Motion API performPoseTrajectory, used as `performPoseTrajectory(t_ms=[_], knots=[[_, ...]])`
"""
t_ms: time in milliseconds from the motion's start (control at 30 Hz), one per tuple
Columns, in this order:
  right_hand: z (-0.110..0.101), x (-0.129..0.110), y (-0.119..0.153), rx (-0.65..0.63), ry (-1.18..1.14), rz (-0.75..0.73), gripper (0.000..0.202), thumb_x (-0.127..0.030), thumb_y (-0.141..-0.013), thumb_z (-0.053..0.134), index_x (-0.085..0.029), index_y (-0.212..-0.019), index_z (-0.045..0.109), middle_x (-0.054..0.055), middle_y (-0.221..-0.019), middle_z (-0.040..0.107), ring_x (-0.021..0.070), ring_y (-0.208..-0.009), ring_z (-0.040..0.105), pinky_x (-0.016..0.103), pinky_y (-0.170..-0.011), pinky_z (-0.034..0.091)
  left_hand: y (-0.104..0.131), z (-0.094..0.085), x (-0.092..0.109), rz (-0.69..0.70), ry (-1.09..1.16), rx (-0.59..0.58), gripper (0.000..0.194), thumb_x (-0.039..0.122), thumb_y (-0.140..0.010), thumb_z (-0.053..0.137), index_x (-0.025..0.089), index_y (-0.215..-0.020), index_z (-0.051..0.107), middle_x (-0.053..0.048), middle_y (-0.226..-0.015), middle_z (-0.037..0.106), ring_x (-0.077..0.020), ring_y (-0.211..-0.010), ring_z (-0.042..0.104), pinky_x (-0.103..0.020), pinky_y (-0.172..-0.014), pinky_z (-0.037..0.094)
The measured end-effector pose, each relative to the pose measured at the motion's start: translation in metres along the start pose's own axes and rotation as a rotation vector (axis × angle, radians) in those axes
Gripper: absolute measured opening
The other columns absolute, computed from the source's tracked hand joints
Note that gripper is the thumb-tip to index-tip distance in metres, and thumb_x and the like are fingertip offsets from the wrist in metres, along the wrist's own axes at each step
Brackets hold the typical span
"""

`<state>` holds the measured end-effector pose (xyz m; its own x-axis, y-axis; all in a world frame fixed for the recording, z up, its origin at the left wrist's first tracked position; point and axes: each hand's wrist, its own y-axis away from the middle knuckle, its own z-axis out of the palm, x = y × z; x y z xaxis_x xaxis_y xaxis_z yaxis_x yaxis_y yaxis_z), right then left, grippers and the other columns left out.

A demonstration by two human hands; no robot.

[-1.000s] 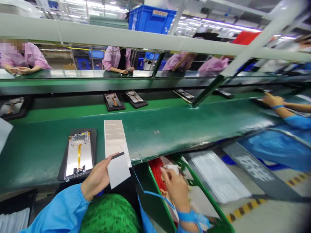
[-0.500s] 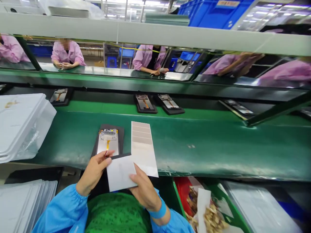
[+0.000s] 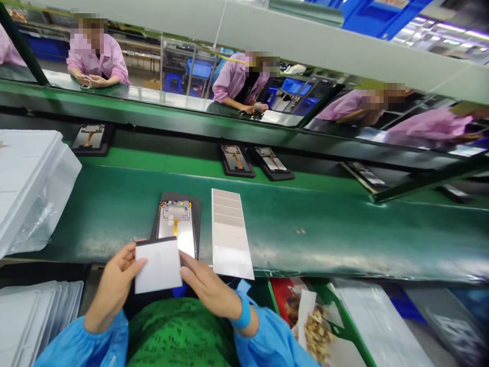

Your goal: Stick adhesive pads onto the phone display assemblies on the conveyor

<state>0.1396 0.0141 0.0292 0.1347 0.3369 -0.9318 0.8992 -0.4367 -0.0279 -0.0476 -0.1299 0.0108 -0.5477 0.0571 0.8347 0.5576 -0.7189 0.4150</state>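
My left hand pinches the left edge of a flat white battery, thumb on its face. The battery has a dark strip along its top edge. My right hand holds the battery's right edge, its fingers partly behind. Just beyond it, an opened tablet with a bare circuit board and an orange flex cable lies on a dark pad. The battery hides the tablet's lower left part. To the right lies a pale sheet of adhesive strips, apart from my hands.
White plastic trays stand at the left, with more stacked trays below. A green bin with scraps sits lower right. Several opened devices rest along the green line behind. Co-workers in pink sit across, beyond a slanted post.
Both hands have shifted left with the battery, which is now more level. The view has tilted and dipped a little. The tablet and the sheet stay on the bench.
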Motion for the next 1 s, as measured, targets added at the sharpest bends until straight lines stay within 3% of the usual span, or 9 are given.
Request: performPoseTrajectory(t_ms=[100, 167, 233, 333, 433, 533, 600, 767, 1000], knots=[[-0.023, 0.004, -0.031, 0.056, 0.604, -0.2, 0.034, -0.023, -0.1, 0.05, -0.02, -0.135, 0.054, 0.015, -0.126, 0.065, 0.0276, -0.11, 0.062, 0.047, -0.093, 0.054, -0.008, -0.032, 0.016, 0.02, -0.009, 0.108, 0.076, 0.031, -0.064, 0.089, 0.021, -0.131, 0.053, -0.007, -0.107, 0.074, -0.0228, -0.09, 0.072, -0.029, -0.074, 0.057], [-0.034, 0.008, -0.058, -0.045, 0.884, -0.411, 0.03, -0.014, -0.099, 0.05, -0.017, -0.127, 0.058, 0.017, -0.137, 0.058, 0.0292, -0.117, 0.056, 0.047, -0.092, 0.053, -0.016, -0.048, 0.021, 0.027, -0.047, 0.131, 0.074, 0.032, -0.062, 0.09, 0.02, -0.126, 0.054, -0.006, -0.101, 0.074, -0.0218, -0.085, 0.072, -0.029, -0.071, 0.057], [-0.04, 0.014, -0.083, -0.219, 1.026, -0.587, 0.022, -0.012, -0.098, 0.05, -0.017, -0.116, 0.062, 0.016, -0.135, 0.058, 0.0277, -0.116, 0.056, 0.043, -0.087, 0.054, -0.025, -0.055, 0.022, 0.018, -0.085, 0.117, 0.073, 0.034, -0.061, 0.091, 0.019, -0.123, 0.055, -0.006, -0.097, 0.075, -0.0218, -0.081, 0.072, -0.03, -0.07, 0.057], [-0.045, 0.026, -0.109, -0.361, 1.05, -0.683, 0.017, -0.014, -0.1, 0.048, -0.017, -0.101, 0.064, 0.014, -0.118, 0.066, 0.0233, -0.103, 0.059, 0.038, -0.081, 0.054, -0.037, -0.05, 0.017, 0.002, -0.13, 0.083, 0.072, 0.036, -0.058, 0.092, 0.018, -0.118, 0.057, -0.006, -0.092, 0.075, -0.0216, -0.078, 0.072, -0.03, -0.068, 0.055], [-0.048, 0.041, -0.115, -0.222, 0.862, -0.596, 0.02, -0.015, -0.101, 0.044, -0.018, -0.104, 0.064, 0.011, -0.109, 0.069, 0.0206, -0.099, 0.06, 0.037, -0.086, 0.053, -0.048, -0.029, 0.011, 0.004, -0.142, 0.034, 0.065, 0.036, -0.06, 0.09, 0.017, -0.114, 0.059, -0.006, -0.09, 0.075, -0.0211, -0.075, 0.072, -0.03, -0.067, 0.054], [-0.05, 0.051, -0.104, 0.055, 0.526, -0.37, 0.021, -0.015, -0.099, 0.046, -0.019, -0.109, 0.063, 0.009, -0.109, 0.069, 0.0191, -0.102, 0.062, 0.036, -0.091, 0.052, -0.059, -0.001, 0.006, 0.005, -0.176, -0.053, 0.061, 0.036, -0.063, 0.088, 0.017, -0.113, 0.06, -0.006, -0.088, 0.074, -0.0211, -0.073, 0.071, -0.03, -0.066, 0.054], [-0.05, 0.054, -0.09, 0.163, 0.361, -0.208, 0.02, -0.017, -0.098, 0.049, -0.019, -0.11, 0.065, 0.008, -0.107, 0.07, 0.0185, -0.099, 0.065, 0.034, -0.088, 0.053, -0.066, 0.016, 0.004, 0.019, -0.227, -0.092, 0.058, 0.036, -0.064, 0.087, 0.015, -0.111, 0.06, -0.005, -0.083, 0.074, -0.0204, -0.071, 0.07, -0.029, -0.064, 0.052], [-0.051, 0.048, -0.04, 0.268, 0.25, 0.025, 0.023, -0.025, -0.098, 0.052, -0.022, -0.117, 0.066, 0.007, -0.112, 0.07, 0.0188, -0.098, 0.065, 0.034, -0.083, 0.055, -0.077, 0.037, 0.001, 0.053, -0.313, -0.079, 0.056, 0.036, -0.063, 0.087, 0.015, -0.107, 0.06, -0.005, -0.08, 0.073, -0.0214, -0.073, 0.07, -0.031, -0.066, 0.052], [-0.038, 0.05, 0.002, 0.261, 0.171, 0.018, 0.026, -0.021, -0.096, 0.056, -0.022, -0.12, 0.064, 0.01, -0.129, 0.063, 0.0202, -0.107, 0.064, 0.035, -0.084, 0.058, -0.078, 0.036, -0.004, 0.115, -0.386, -0.063, 0.054, 0.037, -0.067, 0.083, 0.016, -0.11, 0.057, -0.006, -0.086, 0.073, -0.0214, -0.077, 0.069, -0.032, -0.07, 0.053]])
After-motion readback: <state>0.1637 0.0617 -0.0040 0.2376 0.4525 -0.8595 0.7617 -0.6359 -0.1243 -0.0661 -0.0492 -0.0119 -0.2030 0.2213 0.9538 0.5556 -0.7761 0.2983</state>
